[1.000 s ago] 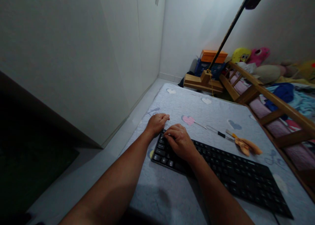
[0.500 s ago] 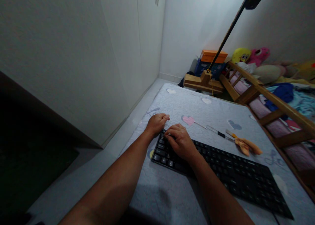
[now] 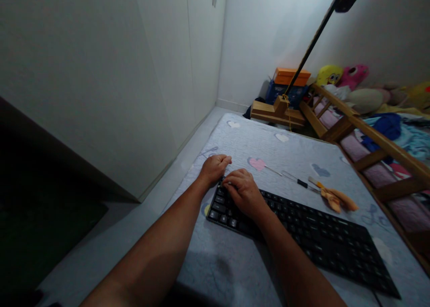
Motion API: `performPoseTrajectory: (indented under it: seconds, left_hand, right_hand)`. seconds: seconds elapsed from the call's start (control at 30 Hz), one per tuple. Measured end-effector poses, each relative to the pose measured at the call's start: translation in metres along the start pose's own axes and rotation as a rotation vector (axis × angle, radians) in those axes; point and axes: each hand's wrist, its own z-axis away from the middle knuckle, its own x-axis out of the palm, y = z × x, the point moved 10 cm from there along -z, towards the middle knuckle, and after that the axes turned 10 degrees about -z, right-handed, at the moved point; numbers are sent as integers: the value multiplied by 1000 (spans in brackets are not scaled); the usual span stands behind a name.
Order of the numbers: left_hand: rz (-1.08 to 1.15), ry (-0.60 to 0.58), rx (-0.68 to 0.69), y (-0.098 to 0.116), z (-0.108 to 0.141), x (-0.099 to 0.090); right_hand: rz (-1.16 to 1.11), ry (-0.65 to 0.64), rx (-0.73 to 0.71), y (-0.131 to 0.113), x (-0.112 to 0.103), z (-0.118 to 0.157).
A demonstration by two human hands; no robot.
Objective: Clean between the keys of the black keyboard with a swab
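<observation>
A black keyboard (image 3: 322,235) lies slantwise on a bed with a pale patterned cover (image 3: 255,136). My right hand (image 3: 245,192) is over its upper left keys, thumb and fingers drawn together in a pinch. Whatever is between those fingertips is too small to make out. At the keyboard's far left corner rests my left hand (image 3: 215,169), its fingers curled closed. The inside of that hand is hidden. Beyond the keyboard lie a thin stick (image 3: 273,170), a slim tool with a black grip (image 3: 302,183), a yellow-handled brush (image 3: 315,182) and a crumpled orange cloth (image 3: 336,199).
A pale wardrobe (image 3: 161,74) stands along the left, with a strip of floor beside the bed. On the right runs a wooden bed rail (image 3: 379,141) with clothes and plush toys behind it. A pole on a wooden base (image 3: 278,112) stands past the far edge.
My right hand has shifted very slightly toward the keyboard's far left corner, its fingertips moving over the keys. The left hand and the keyboard stay in place.
</observation>
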Motion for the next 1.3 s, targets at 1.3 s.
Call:
performPoseTrajectory:
  seconds: [1.3]
  left_hand:
    - [-10,17,17,1,0,-2]
  right_hand:
    - [15,66,19,11,-7,0]
